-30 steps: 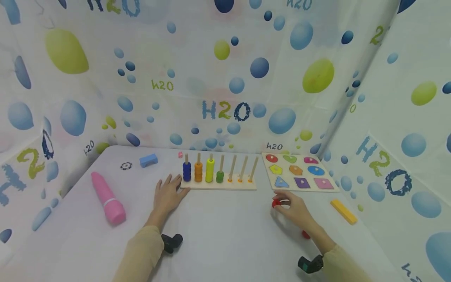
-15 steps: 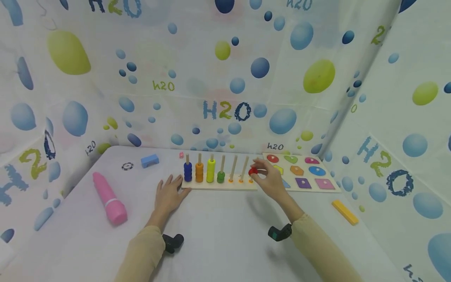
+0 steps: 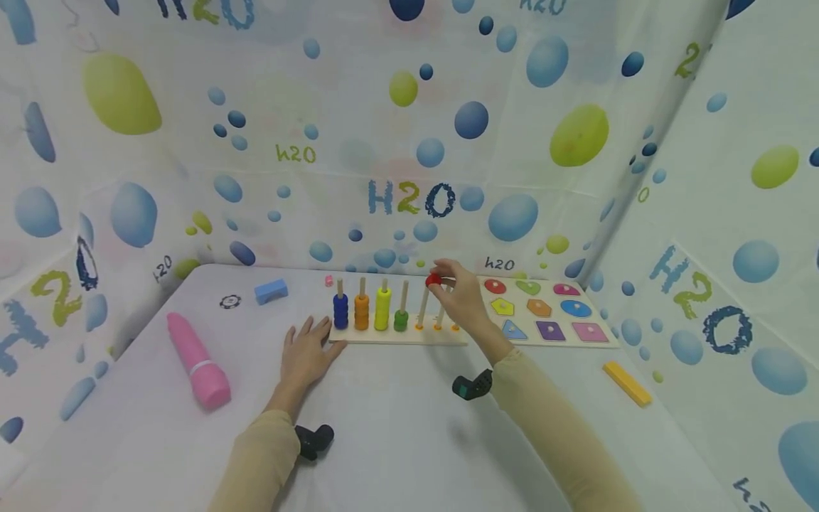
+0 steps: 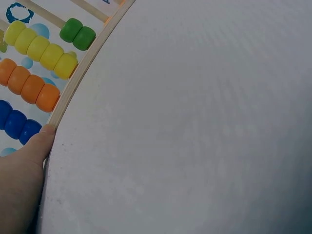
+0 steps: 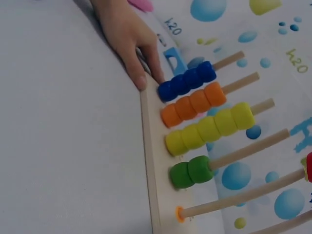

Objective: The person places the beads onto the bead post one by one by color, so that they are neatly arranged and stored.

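Observation:
My right hand (image 3: 465, 297) pinches a red bead (image 3: 432, 280) between thumb and fingertips at the top of the fifth peg (image 5: 243, 196) of a wooden bead-counting rack (image 3: 399, 341). At the right edge of the right wrist view, part of the red bead (image 5: 309, 168) overlaps that peg's tip. My left hand (image 3: 308, 357) rests at the rack's left end, its thumb (image 4: 41, 141) against the front edge and the fingers extended. Blue (image 5: 187, 82), orange (image 5: 194, 103) and yellow beads (image 5: 209, 127) are stacked on the first three pegs. Two green beads (image 5: 191, 171) sit on the fourth.
Right of the rack lies a shape puzzle board (image 3: 550, 334) with colourful pieces. A yellow block (image 3: 626, 384) is at the far right. On the left are a pink wand-shaped object (image 3: 200, 363), a blue block (image 3: 271, 291) and a black-and-white disc (image 3: 230, 302). Patterned curtain surrounds the table.
My right hand has carried the red bead from the table's right side leftward and up, past the last pegs, to the fifth peg's top. The left hand has stayed in place.

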A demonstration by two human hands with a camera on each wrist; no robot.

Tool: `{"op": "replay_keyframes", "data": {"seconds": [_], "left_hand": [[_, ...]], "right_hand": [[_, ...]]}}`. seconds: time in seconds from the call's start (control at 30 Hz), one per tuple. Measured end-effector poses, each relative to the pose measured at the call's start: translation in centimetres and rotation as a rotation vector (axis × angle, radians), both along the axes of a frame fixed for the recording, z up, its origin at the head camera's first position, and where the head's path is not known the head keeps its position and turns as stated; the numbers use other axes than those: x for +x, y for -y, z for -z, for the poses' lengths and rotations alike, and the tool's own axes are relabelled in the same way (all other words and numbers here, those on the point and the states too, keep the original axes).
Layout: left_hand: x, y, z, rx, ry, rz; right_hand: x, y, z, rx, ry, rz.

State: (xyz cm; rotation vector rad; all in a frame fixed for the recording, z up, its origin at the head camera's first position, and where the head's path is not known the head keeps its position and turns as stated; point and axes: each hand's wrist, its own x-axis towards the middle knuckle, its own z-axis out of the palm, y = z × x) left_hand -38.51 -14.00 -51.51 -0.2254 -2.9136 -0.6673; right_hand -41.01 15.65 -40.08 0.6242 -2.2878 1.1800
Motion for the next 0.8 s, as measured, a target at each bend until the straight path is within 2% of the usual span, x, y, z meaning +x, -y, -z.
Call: {"op": "replay_keyframes", "data": {"seconds": [0.13, 0.53, 0.67, 0.8], "left_hand": [[-0.03, 0.11, 0.21, 0.006, 0.003, 0.005], [-0.16, 0.03, 0.00, -0.004, 0.005, 0.000], [-0.15, 0.08, 0.11, -0.004, 0.007, -0.002], [-0.16, 0.05, 0.19, -0.003, 0.002, -0.003]], "right_hand": [[-0.58, 0.72, 0.20, 0.037, -0.012, 0.021], [-0.86, 0.96, 0.25, 0.020, 0.009, 0.067], [-0.85, 0.76, 0.23, 0.000, -0.003, 0.098], [-0.52, 0.31, 0.09, -0.053, -0.012, 0.080]]}}
